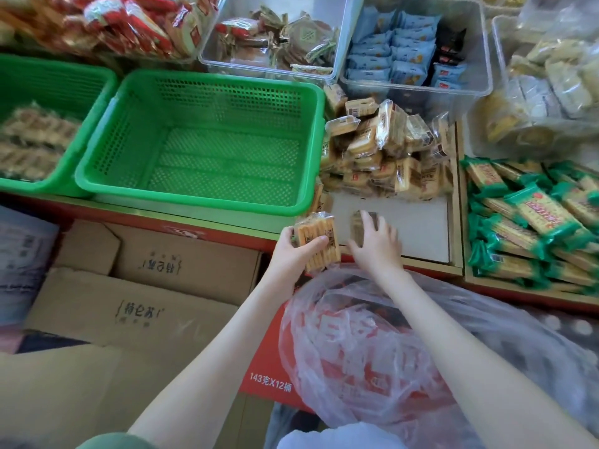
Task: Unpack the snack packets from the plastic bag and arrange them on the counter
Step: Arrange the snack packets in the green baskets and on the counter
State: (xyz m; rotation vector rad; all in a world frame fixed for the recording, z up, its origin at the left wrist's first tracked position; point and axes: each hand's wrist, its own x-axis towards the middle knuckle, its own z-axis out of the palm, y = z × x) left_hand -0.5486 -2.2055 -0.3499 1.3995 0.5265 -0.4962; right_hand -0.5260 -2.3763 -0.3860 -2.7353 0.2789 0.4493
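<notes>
My left hand [293,249] grips a stack of tan snack packets [319,241] at the counter's front edge. My right hand [377,243] curls over a brownish packet [359,222] on the white floor of a wooden compartment [421,228]. Behind it lies a heap of the same tan packets [385,150]. A crumpled clear plastic bag [372,345] sits below my forearms on a red carton; what it holds is hard to make out.
An empty green basket [207,92] stands left of the compartment, another green basket [39,89] with packets further left. Green-wrapped biscuits [531,222] fill the right tray. Clear bins [418,82] line the back. Cardboard boxes [139,286] sit below left.
</notes>
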